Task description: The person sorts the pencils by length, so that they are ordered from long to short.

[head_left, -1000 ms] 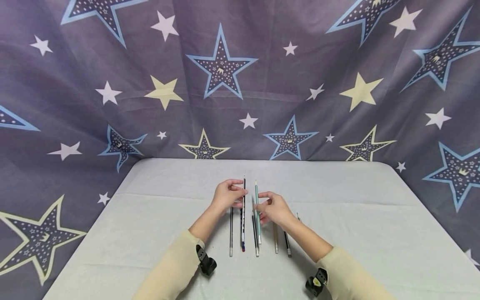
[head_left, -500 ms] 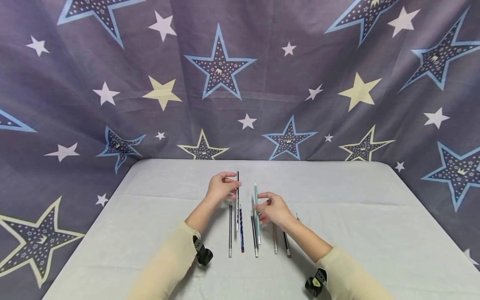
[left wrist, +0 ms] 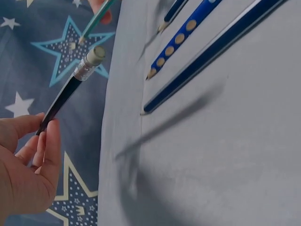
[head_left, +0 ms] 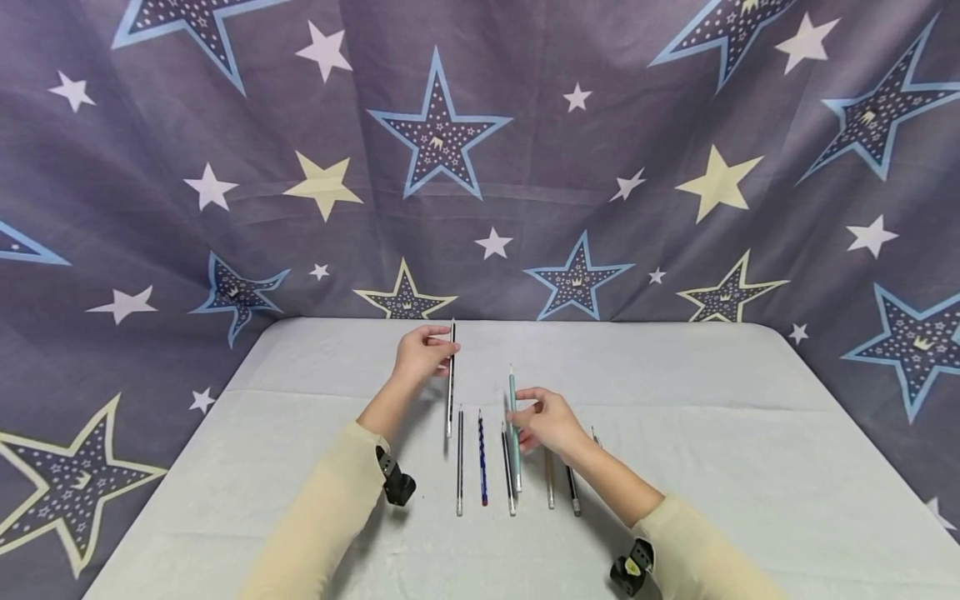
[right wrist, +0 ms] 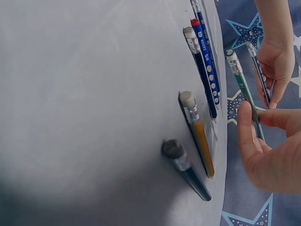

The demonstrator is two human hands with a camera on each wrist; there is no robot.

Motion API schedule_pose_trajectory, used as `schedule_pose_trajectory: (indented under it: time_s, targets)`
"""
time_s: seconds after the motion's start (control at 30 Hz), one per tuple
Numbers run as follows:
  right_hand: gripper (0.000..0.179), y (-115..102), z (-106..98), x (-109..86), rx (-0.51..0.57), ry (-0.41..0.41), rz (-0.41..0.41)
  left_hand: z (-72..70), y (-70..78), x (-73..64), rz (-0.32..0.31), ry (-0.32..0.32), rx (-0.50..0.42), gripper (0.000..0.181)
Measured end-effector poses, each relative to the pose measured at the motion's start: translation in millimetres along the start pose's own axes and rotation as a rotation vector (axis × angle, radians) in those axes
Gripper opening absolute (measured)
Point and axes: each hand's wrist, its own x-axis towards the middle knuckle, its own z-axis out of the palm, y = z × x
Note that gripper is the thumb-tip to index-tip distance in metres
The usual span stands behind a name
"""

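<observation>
My left hand pinches a dark pencil between thumb and fingers, raised above the far part of the table. Its eraser end faces the left wrist camera. A green pencil is held by my right hand, also off the cloth, white eraser toward me. Below lie a dark pencil, a blue pencil with round dots and a red end, and another dark pencil beneath the green one. Partly behind my right hand and forearm are a yellow pencil and a black-ended pencil.
A pale cloth covers the table. Behind its far edge hangs a grey curtain printed with stars. A pencil tip shows beyond my right forearm. Each wrist wears a small black camera, as on the left sleeve.
My left hand has carried the dark pencil left and toward the far edge, away from the dotted blue pencil. The right hand stays in place with the green pencil.
</observation>
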Motion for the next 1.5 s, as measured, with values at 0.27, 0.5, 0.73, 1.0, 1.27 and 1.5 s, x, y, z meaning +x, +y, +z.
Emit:
schedule_pose_trajectory:
  time_s: [0.27, 0.5, 0.73, 1.0, 1.27, 1.5]
  targets:
    - [0.045, 0.7, 0.8, -0.7, 0.005, 0.007, -0.006, -8.5, -7.1, 10.5, 0.054, 0.031, 0.050, 0.038]
    - [0.045, 1.5, 0.1, 0.5, -0.003, 0.013, 0.001, -15.5, -14.0, 16.4, 0.059, 0.067, 0.077, 0.038]
    - [0.043, 4.8, 1.7, 1.3, -0.008, 0.010, 0.003, -23.1, -22.5, 20.7, 0.049, 0.079, 0.089, 0.040]
    - [0.044, 6.2, 3.5, 1.2, -0.013, 0.009, -0.003, -31.8, -28.2, 23.2, 0.060, 0.095, 0.126, 0.039]
    - [0.045, 8.1, 2.5, 2.9, -0.032, 0.014, -0.006, -37.6, -34.9, 25.2, 0.040, 0.122, 0.176, 0.037]
    - [0.045, 4.2, 2.2, 0.5, -0.029, 0.017, 0.004, -44.2, -41.2, 28.5, 0.036, 0.126, 0.211, 0.037]
